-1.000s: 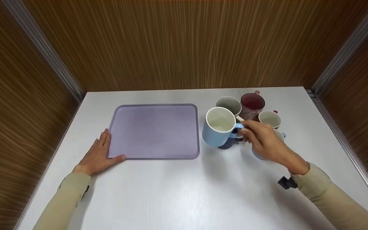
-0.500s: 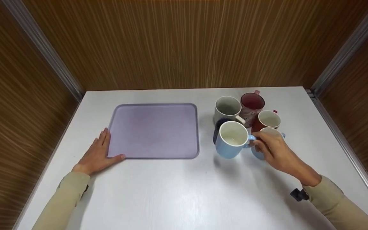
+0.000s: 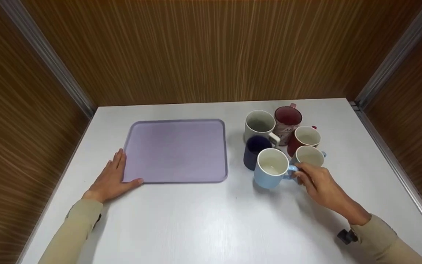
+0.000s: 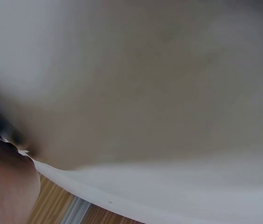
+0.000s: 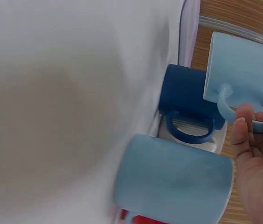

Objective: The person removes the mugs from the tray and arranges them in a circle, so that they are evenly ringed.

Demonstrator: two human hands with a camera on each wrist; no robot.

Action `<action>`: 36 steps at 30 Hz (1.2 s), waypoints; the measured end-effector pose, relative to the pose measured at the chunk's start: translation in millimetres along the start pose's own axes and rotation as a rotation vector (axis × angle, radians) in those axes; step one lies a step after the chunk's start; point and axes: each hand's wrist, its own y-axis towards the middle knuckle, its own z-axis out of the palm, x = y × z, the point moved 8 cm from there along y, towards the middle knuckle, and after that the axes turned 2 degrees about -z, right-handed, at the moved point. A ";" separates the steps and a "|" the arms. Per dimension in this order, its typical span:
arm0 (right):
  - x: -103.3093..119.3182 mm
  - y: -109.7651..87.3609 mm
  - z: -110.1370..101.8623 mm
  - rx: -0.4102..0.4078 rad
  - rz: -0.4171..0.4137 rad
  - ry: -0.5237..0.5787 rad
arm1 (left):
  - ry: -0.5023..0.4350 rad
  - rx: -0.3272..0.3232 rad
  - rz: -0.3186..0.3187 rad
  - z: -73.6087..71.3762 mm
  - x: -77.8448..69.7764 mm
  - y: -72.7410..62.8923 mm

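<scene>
My right hand [image 3: 322,187] pinches the handle of a light blue mug [image 3: 267,179], upright with a white inside. The right wrist view shows fingers and thumb on that handle, the mug's side turned to the camera. Just behind the held mug stands a dark blue mug [image 3: 250,157], partly covered by it. A second light blue mug [image 3: 309,156] stands close behind my fingers. My left hand [image 3: 111,182] lies with fingers straight at the near left corner of a purple tray [image 3: 176,152], thumb along the near edge.
Behind these stand a white mug [image 3: 249,131], a dark red and pink mug [image 3: 284,132] and a red mug with a white inside [image 3: 307,136], packed close together. A wood-grain panel [image 3: 211,55] rises behind the white table [image 3: 181,223], with more panels at both sides.
My right hand has carried the light blue mug to the right, nearer to me and lower, uncovering more of the dark blue mug. My left hand has stayed at the tray corner.
</scene>
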 end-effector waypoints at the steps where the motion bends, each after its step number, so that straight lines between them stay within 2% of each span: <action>1: -0.9 -2.1 0.7 0.000 0.010 0.004 | 0.000 -0.001 0.000 -0.1 0.2 0.1; 16: -19.4 -29.6 7.3 -0.026 0.144 0.036 | -0.008 -0.002 0.004 1.2 1.2 -0.3; 24: -28.8 -37.8 12.3 -0.004 0.284 0.090 | -0.007 0.013 -0.001 1.6 2.9 -2.5; 31: -31.2 -41.4 15.5 -0.005 0.298 0.113 | -0.018 -0.011 0.003 0.3 0.3 -3.8; 36: -35.0 -42.1 17.7 0.019 0.352 0.161 | -0.008 -0.023 0.011 -1.3 -1.7 -1.8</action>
